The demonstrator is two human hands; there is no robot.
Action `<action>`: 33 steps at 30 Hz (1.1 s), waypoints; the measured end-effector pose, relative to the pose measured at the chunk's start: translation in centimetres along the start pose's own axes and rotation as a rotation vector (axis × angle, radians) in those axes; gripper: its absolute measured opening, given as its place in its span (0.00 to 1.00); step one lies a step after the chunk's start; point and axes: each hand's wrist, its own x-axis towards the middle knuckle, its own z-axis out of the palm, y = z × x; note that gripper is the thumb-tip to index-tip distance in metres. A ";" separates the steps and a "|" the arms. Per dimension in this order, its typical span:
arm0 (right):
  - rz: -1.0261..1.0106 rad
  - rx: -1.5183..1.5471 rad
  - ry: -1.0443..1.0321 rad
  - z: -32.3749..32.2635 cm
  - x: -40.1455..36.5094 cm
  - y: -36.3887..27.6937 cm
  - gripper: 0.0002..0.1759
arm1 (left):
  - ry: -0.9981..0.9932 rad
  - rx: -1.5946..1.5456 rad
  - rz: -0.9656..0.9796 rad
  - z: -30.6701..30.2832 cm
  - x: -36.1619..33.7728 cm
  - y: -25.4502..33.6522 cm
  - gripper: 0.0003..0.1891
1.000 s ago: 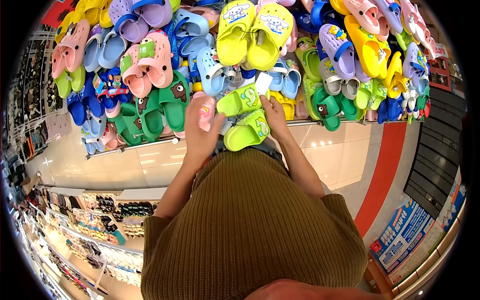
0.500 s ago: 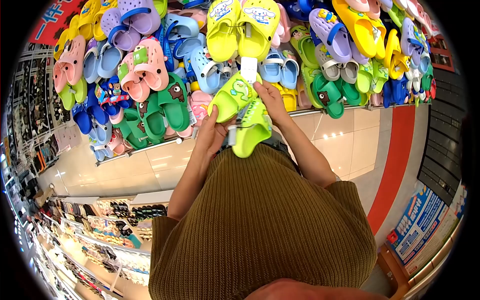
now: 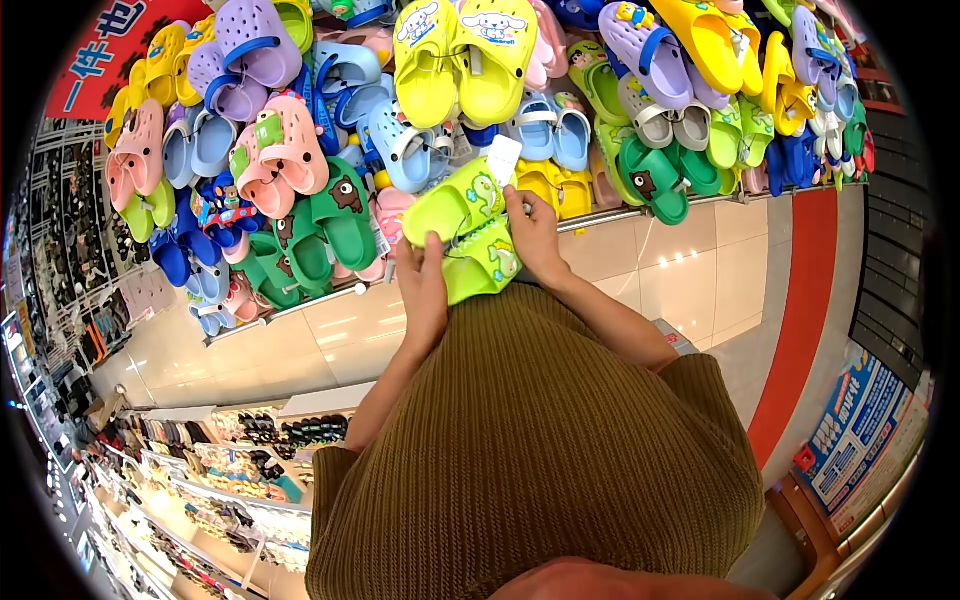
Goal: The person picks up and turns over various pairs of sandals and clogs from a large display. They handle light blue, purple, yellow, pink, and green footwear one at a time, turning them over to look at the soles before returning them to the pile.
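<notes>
A pair of lime-green slippers (image 3: 455,210) with a cartoon figure on the straps is held in front of my body, the two lying side by side. My left hand (image 3: 422,285) grips them at their left ends, thumb on top. On the other side, my right hand (image 3: 533,230) holds the strap end, close to a white tag (image 3: 503,158) that stands up from the pair. Just beyond them hangs a pair of yellow clogs (image 3: 465,60) with a white cartoon dog.
A dense rack of clogs and slippers spans the far side, with green slippers (image 3: 345,215) at left and purple clogs (image 3: 655,60) at right. A metal rail (image 3: 600,218) runs along its lower edge. Shelves of shoes (image 3: 230,470) stand at lower left; a blue poster (image 3: 865,440) is at right.
The lime-green slippers have turned from crossed and hanging to lying side by side. The tag has tilted right. My left hand has shifted its grip to the slippers' left ends.
</notes>
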 end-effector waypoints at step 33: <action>-0.021 -0.423 -0.539 -10.9 15.3 -3.3 0.25 | -0.592 0.068 -0.763 5.5 5.5 -4.1 0.28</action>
